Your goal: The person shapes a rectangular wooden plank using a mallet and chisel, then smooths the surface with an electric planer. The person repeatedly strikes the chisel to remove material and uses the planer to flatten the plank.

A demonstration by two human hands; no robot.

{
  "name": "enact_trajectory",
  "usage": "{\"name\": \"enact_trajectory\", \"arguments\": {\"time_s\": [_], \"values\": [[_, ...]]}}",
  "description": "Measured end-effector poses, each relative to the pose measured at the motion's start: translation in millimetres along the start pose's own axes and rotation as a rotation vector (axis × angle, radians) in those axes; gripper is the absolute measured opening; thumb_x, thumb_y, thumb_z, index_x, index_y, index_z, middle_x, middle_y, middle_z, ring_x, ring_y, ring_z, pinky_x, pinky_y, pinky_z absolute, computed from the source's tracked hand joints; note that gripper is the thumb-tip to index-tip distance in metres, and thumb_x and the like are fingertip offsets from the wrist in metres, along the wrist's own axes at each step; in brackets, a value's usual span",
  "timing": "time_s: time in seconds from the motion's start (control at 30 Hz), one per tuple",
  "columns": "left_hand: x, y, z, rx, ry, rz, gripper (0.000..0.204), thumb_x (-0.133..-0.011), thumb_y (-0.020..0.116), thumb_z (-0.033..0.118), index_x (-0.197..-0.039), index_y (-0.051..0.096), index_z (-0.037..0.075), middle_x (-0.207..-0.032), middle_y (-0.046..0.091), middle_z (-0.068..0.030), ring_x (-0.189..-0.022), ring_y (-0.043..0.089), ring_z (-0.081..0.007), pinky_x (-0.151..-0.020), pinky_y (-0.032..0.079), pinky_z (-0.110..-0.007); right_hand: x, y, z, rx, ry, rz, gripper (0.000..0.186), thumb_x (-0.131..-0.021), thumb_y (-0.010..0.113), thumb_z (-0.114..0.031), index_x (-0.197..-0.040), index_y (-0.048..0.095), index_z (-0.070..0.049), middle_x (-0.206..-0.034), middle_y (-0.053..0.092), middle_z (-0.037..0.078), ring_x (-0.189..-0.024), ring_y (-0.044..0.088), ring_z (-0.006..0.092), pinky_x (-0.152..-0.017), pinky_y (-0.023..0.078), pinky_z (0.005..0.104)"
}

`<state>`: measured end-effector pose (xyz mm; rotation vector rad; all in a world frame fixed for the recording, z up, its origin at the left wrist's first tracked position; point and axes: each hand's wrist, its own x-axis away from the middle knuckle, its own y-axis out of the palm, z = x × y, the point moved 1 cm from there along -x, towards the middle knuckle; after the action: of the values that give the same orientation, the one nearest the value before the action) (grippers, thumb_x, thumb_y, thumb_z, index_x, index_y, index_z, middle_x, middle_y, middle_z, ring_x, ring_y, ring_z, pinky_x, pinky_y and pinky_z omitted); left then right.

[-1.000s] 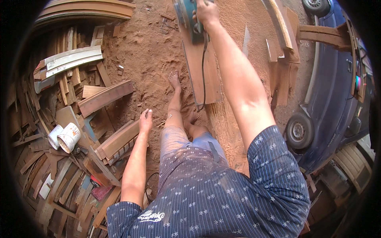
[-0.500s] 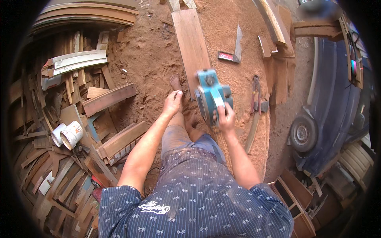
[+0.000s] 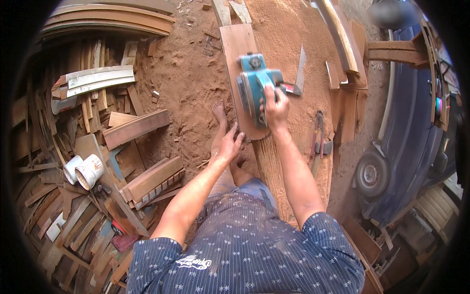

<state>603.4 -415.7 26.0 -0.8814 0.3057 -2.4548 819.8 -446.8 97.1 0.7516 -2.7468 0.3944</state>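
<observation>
My right hand is closed round the handle of a teal electric planer. The planer sits over a long reddish-brown board that runs away from me on a sawdust-covered bench. By the near left edge of that board is my left hand, its thumb and forefinger apart and nothing held in it. Whether its fingertips touch the wood I cannot tell. Right of the planer lies a try square with a long metal blade, its red-marked stock partly hidden behind the planer and hand.
Pincers and a tool with a dark metal head lie on the bench's right side. Stacked offcuts and two white buckets fill the left. A dark blue car stands at right, beyond some timber.
My right hand has carried the planer forward from the board's near end onto its surface. My left hand has moved right and down to the board's edge, its fingers spreading.
</observation>
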Motion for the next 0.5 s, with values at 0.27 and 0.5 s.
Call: {"name": "enact_trajectory", "arguments": {"time_s": [0.27, 0.5], "values": [[-3.5, 14.4, -16.2, 0.097, -0.037, -0.031, 0.066, -0.101, 0.056, 0.037, -0.154, 0.040, 0.000, -0.134, 0.061, -0.0289, -0.127, 0.058, -0.0398, -0.109, 0.044, -0.043, -199.5, 72.1, -55.2, 0.111, -0.066, 0.061, 0.058, -0.096, 0.059, -0.059, -0.081, 0.067, -0.003, -0.063, 0.064, 0.008, -0.049, 0.062, 0.0131, -0.041, 0.047, 0.0290], [1.0, 17.9, -19.2, 0.052, -0.030, -0.020, 0.065, -0.103, 0.052, 0.038, -0.156, 0.037, 0.002, -0.132, 0.062, -0.0276, -0.125, 0.058, -0.0411, -0.107, 0.045, -0.045, -221.9, 80.6, -76.8, 0.033, 0.031, -0.018, 0.060, -0.095, 0.061, -0.060, -0.088, 0.068, -0.002, -0.067, 0.066, 0.008, -0.051, 0.064, 0.0133, -0.045, 0.050, 0.0283]]}}
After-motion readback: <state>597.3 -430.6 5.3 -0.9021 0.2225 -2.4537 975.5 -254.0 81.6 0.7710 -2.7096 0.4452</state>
